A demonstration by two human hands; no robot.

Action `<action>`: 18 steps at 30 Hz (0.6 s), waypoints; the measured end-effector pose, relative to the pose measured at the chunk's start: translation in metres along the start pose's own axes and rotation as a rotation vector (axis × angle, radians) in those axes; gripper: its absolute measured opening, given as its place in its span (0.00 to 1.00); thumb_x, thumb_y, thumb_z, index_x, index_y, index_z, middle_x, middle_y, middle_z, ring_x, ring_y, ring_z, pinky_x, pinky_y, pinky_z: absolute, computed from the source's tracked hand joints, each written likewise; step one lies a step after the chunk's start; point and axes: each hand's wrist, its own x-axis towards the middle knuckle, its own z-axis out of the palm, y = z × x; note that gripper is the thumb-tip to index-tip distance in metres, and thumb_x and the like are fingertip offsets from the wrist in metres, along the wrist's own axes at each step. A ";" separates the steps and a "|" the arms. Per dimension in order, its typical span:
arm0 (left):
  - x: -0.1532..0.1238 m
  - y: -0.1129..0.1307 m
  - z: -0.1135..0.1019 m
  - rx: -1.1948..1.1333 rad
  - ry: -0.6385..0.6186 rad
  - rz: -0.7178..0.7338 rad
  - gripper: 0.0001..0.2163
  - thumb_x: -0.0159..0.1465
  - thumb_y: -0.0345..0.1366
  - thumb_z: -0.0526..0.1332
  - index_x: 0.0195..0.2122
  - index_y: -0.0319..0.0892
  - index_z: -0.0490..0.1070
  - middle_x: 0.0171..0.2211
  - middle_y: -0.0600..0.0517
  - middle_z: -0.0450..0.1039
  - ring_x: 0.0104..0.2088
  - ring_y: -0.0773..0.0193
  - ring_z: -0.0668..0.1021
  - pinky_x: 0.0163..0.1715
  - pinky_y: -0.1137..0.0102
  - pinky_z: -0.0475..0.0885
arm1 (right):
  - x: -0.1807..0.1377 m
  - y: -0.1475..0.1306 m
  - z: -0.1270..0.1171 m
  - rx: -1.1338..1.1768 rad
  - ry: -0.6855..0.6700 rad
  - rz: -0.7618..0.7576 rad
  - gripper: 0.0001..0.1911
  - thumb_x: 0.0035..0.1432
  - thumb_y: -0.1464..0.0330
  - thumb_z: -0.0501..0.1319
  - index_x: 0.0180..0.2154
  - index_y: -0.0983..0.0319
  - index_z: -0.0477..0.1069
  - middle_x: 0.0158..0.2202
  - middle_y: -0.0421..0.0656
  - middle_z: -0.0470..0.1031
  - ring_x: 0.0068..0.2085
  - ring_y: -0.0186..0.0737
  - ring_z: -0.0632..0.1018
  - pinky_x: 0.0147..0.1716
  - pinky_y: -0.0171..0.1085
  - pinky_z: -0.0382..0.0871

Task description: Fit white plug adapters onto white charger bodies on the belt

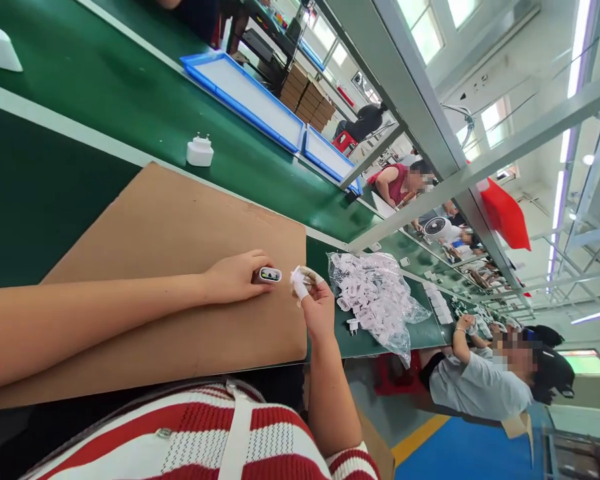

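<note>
My left hand (239, 277) is closed around a white charger housing (271, 275), whose open end faces right and shows small electronic parts inside. Just to its right, my right hand (317, 303) pinches a small white plastic piece (298, 279) between thumb and fingers. Pale finger cots cover those fingertips; the piece's exact shape is partly hidden. The two parts are apart, held above a brown cardboard sheet (190, 233). Beyond my right hand lies a clear plastic bag (375, 300) full of white plug pieces, with one loose plug piece (353, 325) beside it.
A white two-pin charger (200, 151) stands on the green bench (130, 100) past the cardboard. Blue-rimmed trays (245, 97) line its far side. A metal frame (380, 223) rises from the bench. A co-worker in grey (480, 380) sits at right, near white parts in rows (437, 303).
</note>
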 end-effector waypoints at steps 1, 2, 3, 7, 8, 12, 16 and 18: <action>-0.001 0.000 0.000 -0.015 -0.001 0.009 0.21 0.61 0.54 0.59 0.44 0.43 0.76 0.44 0.48 0.75 0.39 0.57 0.78 0.36 0.66 0.68 | 0.002 -0.001 0.001 -0.055 -0.026 -0.025 0.21 0.52 0.61 0.71 0.47 0.59 0.78 0.44 0.45 0.83 0.41 0.39 0.81 0.38 0.36 0.76; -0.001 0.000 -0.001 -0.025 -0.004 0.008 0.20 0.62 0.53 0.59 0.43 0.43 0.76 0.42 0.48 0.75 0.38 0.57 0.78 0.34 0.66 0.68 | 0.003 -0.003 0.002 -0.134 -0.041 -0.067 0.20 0.53 0.62 0.70 0.48 0.59 0.78 0.45 0.46 0.83 0.43 0.40 0.81 0.41 0.38 0.77; -0.001 -0.001 -0.002 -0.033 -0.008 0.003 0.19 0.62 0.53 0.58 0.41 0.43 0.77 0.41 0.48 0.75 0.37 0.57 0.77 0.34 0.66 0.67 | 0.005 -0.006 0.003 -0.247 -0.039 -0.132 0.18 0.55 0.62 0.69 0.47 0.59 0.78 0.45 0.46 0.82 0.44 0.41 0.81 0.43 0.39 0.77; -0.001 -0.002 -0.003 -0.100 -0.008 -0.010 0.20 0.60 0.53 0.60 0.43 0.44 0.78 0.41 0.50 0.75 0.36 0.59 0.77 0.33 0.67 0.66 | 0.010 -0.018 0.007 -0.777 -0.059 -0.477 0.09 0.60 0.70 0.62 0.42 0.60 0.79 0.45 0.49 0.76 0.48 0.45 0.77 0.48 0.43 0.75; -0.001 -0.002 -0.004 -0.115 -0.004 -0.009 0.20 0.59 0.53 0.60 0.42 0.44 0.78 0.40 0.50 0.75 0.35 0.59 0.76 0.33 0.67 0.65 | 0.012 -0.020 0.009 -0.858 -0.109 -0.531 0.12 0.59 0.73 0.61 0.43 0.60 0.79 0.46 0.49 0.75 0.49 0.45 0.76 0.49 0.43 0.74; 0.000 -0.006 -0.003 -0.136 0.001 -0.001 0.18 0.58 0.54 0.61 0.33 0.42 0.76 0.36 0.50 0.74 0.35 0.59 0.75 0.32 0.67 0.64 | 0.019 -0.023 0.018 -1.092 -0.306 -0.597 0.19 0.55 0.80 0.56 0.45 0.60 0.76 0.42 0.46 0.75 0.46 0.45 0.75 0.45 0.41 0.73; 0.001 -0.008 -0.003 -0.151 -0.007 -0.005 0.18 0.58 0.54 0.60 0.32 0.43 0.75 0.37 0.49 0.74 0.35 0.58 0.75 0.33 0.66 0.63 | 0.023 -0.024 0.022 -1.216 -0.367 -0.649 0.17 0.56 0.80 0.56 0.43 0.61 0.77 0.40 0.47 0.74 0.43 0.47 0.74 0.42 0.42 0.71; 0.001 -0.008 -0.003 -0.147 -0.010 -0.015 0.19 0.58 0.55 0.60 0.31 0.43 0.74 0.37 0.49 0.74 0.35 0.58 0.75 0.33 0.66 0.63 | 0.024 -0.025 0.021 -1.197 -0.378 -0.675 0.20 0.56 0.80 0.55 0.46 0.61 0.77 0.41 0.47 0.75 0.44 0.47 0.73 0.43 0.42 0.71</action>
